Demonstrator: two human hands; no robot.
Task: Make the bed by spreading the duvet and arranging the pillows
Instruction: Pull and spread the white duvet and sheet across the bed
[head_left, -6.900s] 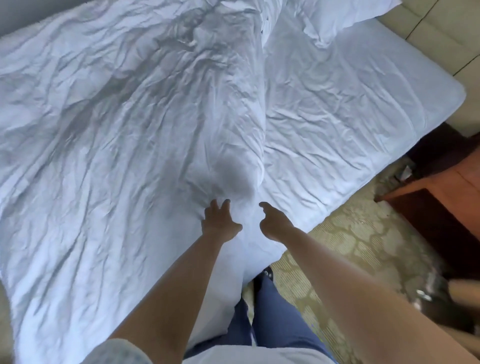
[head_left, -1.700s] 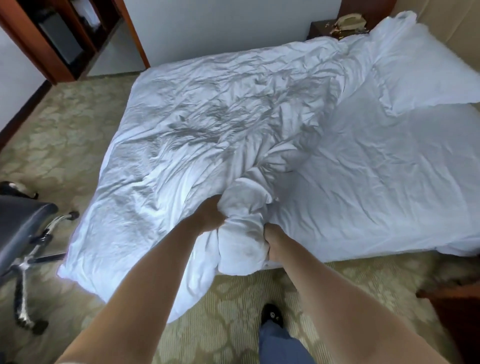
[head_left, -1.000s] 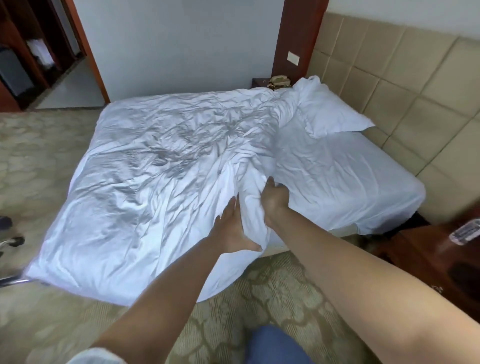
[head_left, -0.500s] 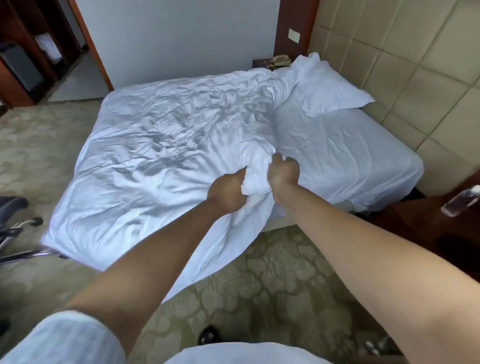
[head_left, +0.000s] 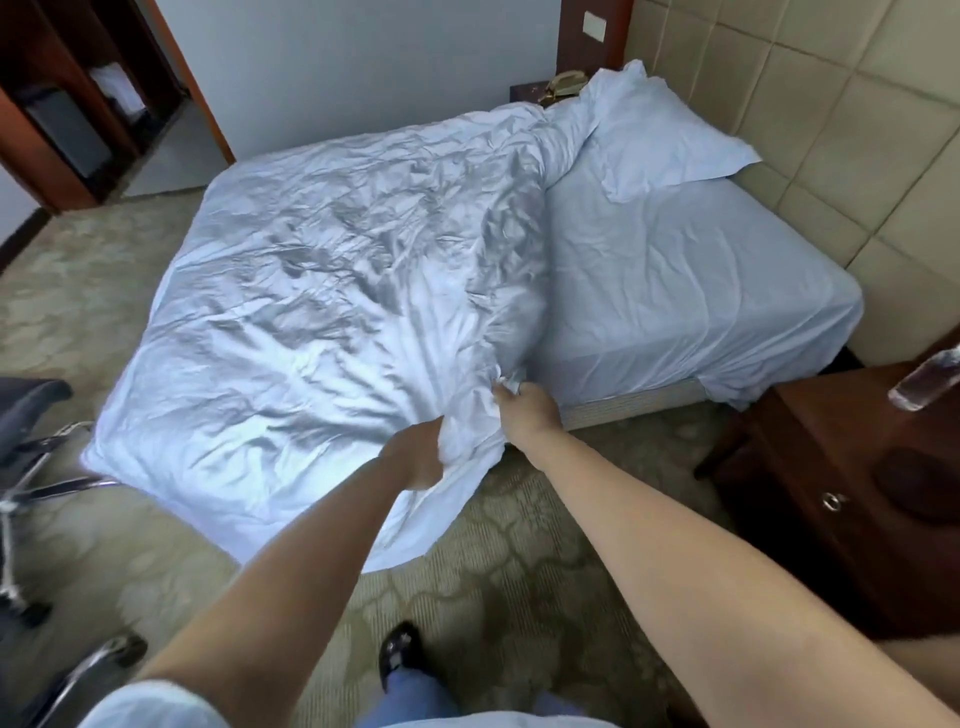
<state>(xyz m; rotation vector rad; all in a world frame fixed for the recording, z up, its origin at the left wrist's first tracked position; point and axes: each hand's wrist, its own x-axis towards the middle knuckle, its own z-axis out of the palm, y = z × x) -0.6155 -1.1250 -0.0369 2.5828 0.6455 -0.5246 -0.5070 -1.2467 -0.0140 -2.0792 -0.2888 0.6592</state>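
An office chair stands at the left and a wooden nightstand at the right. The rumpled duvet covers the bed's left part, running lengthwise toward the pillow by the headboard. Both the left hand and right hand clench its near edge, bunched between them.

No writing, label, brand, number or sign can be read anywhere — not on the white duvet, nor on the pillow at the head of it. The pale plate on the wooden panel above the pillow shows no legible marking, and the clear bottle on the dark wooden counter to the right of the duvet is too blurred to make out any label.
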